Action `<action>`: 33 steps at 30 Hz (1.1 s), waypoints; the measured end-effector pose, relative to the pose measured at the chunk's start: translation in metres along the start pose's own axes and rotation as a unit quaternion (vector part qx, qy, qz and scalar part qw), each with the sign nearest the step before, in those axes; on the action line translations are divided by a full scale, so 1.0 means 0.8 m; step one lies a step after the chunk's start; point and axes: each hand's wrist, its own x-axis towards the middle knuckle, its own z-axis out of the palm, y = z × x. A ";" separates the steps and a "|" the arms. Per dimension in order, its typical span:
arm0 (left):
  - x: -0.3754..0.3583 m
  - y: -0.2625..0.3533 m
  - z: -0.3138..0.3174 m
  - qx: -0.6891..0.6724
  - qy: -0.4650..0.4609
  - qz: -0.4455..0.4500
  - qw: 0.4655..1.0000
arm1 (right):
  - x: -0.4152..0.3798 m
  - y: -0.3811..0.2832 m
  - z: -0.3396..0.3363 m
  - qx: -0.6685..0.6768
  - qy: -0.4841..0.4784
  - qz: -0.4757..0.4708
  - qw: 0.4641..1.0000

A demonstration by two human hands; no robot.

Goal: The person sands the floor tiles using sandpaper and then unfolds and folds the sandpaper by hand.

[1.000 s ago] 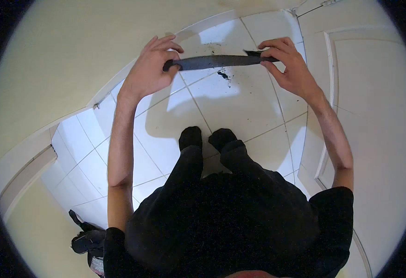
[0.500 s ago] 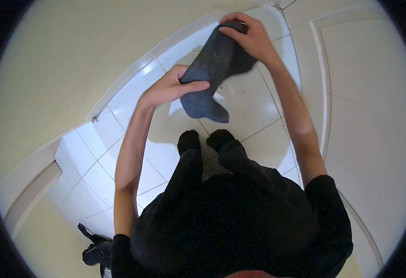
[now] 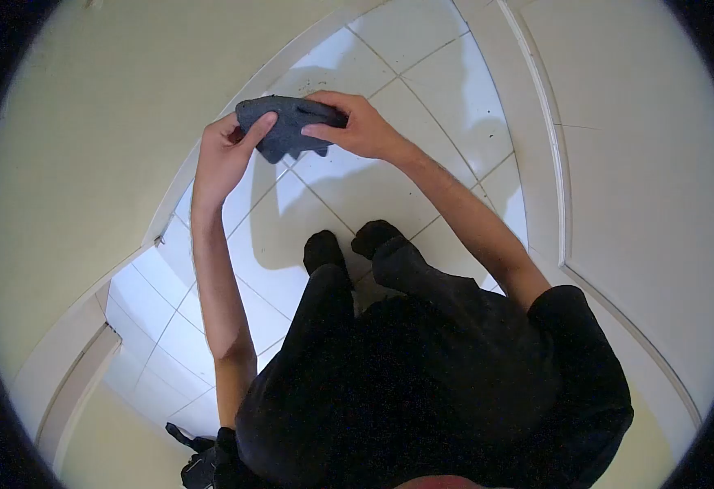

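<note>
A dark grey cloth [image 3: 285, 130], sock-like in shape and now folded or bunched, is held up over the tiled floor. My left hand [image 3: 231, 151] grips its left end, thumb on the near face and fingers behind. At the right end my right hand [image 3: 353, 126] pinches it between thumb and fingers. Short points of fabric hang from the lower edge. My feet, in dark socks, stand on the tiles below.
White floor tiles [image 3: 324, 196] with small dark specks lie below. A pale wall [image 3: 129, 106] runs along the left, and a white door [image 3: 634, 179] stands at the right. Black items [image 3: 198, 464] lie at the lower left.
Both hands have moved left with the grey cloth, my right hand also downward and my left slightly upward. The cloth, stretched out long before, is now compact and held level.
</note>
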 end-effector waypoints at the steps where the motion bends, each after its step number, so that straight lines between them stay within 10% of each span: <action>1: -0.002 -0.004 -0.006 0.031 0.005 -0.019 0.999 | 0.000 -0.005 -0.001 -0.008 0.022 -0.030 0.999; 5: -0.011 -0.007 -0.002 0.241 0.117 0.120 0.956 | 0.011 -0.029 -0.017 -0.282 -0.034 -0.126 0.951; 7: -0.008 0.006 0.004 0.241 0.010 0.204 0.949 | 0.008 -0.062 -0.018 -0.380 -0.107 -0.085 0.915; 11: -0.002 0.006 0.033 0.118 -0.152 0.107 0.976 | 0.016 -0.078 -0.025 -0.230 -0.162 0.009 0.960; 16: 0.002 0.011 0.044 0.068 -0.141 0.050 0.986 | 0.004 -0.024 -0.041 0.062 0.056 -0.057 0.995; 19: -0.003 0.012 0.057 -0.047 -0.096 0.059 0.992 | -0.018 0.024 -0.034 0.307 0.138 0.083 0.938; 23: -0.003 0.015 0.094 -0.157 -0.081 0.021 0.984 | -0.080 0.055 -0.015 0.490 -0.003 0.139 0.860; 29: 0.015 0.015 0.130 -0.136 -0.122 0.026 0.983 | -0.103 0.014 -0.029 0.419 0.099 0.160 0.889; 33: 0.051 0.041 0.130 0.228 -0.031 0.158 0.960 | -0.089 0.016 -0.055 0.362 0.131 0.180 0.905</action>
